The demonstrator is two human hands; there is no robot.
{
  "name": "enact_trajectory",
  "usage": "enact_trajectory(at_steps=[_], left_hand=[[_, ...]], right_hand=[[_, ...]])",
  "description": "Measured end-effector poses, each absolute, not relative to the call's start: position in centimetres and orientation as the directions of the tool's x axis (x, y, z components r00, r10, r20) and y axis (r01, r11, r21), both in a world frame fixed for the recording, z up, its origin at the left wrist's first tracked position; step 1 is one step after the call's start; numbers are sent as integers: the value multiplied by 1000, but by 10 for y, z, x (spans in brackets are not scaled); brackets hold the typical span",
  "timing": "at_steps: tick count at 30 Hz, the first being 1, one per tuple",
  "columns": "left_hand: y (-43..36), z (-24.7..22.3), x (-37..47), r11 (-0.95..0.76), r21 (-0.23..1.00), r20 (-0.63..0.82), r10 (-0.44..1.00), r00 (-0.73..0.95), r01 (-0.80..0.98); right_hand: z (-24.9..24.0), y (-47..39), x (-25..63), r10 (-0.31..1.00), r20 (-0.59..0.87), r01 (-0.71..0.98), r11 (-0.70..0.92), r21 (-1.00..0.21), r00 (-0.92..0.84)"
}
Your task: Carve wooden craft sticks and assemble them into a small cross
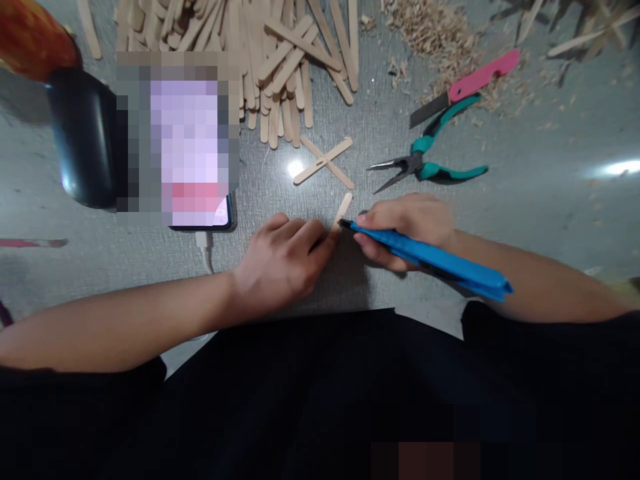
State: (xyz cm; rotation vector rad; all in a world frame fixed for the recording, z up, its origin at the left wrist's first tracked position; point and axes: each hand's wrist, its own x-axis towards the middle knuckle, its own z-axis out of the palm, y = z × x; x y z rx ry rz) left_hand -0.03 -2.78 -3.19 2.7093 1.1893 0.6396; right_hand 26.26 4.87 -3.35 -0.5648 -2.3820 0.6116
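My left hand (pixel 287 257) is closed, its fingertips pinning a wooden craft stick (pixel 343 208) on the table; the stick's lower part is hidden under the fingers. In my right hand (pixel 407 227) is a blue utility knife (pixel 435 257), held slanting with its dark tip against the middle of the stick. Just beyond lie two crossed craft sticks (pixel 324 160), one with a small slot near the crossing. Long-nose pliers (pixel 415 163) with teal handles rest with jaws apart beyond my right hand.
A pile of craft sticks (pixel 280 73) lies at the back, with wood shavings (pixel 433 30) to its right. A pink-handled blade (pixel 485 75) sits above the pliers. At left are a blurred phone (pixel 187 153) on a white cable (pixel 204 247), a black rounded object (pixel 83 140) and a paintbrush (pixel 35 243).
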Motion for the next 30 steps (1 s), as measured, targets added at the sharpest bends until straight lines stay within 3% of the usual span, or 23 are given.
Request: enact_trajectory(at_steps=[6,16,25,30], left_hand=[[-27,-28,-2,-690,272,312,723,617,671],[-22,-23,-1,-688,266,287,725,626,675],[-21,-22,-2,-695,278,288,719,633,663],[-20,-22,-3,-698,300,287,716,636,651]], right_hand=[[-29,51,264,389,458,200,891,-407,-799],[-23,56,263,91,485,74,996,-54,-870],[-34,52,268,265,412,163,950,-266,-872],[-26,65,256,240,447,77,933,-351,-862]])
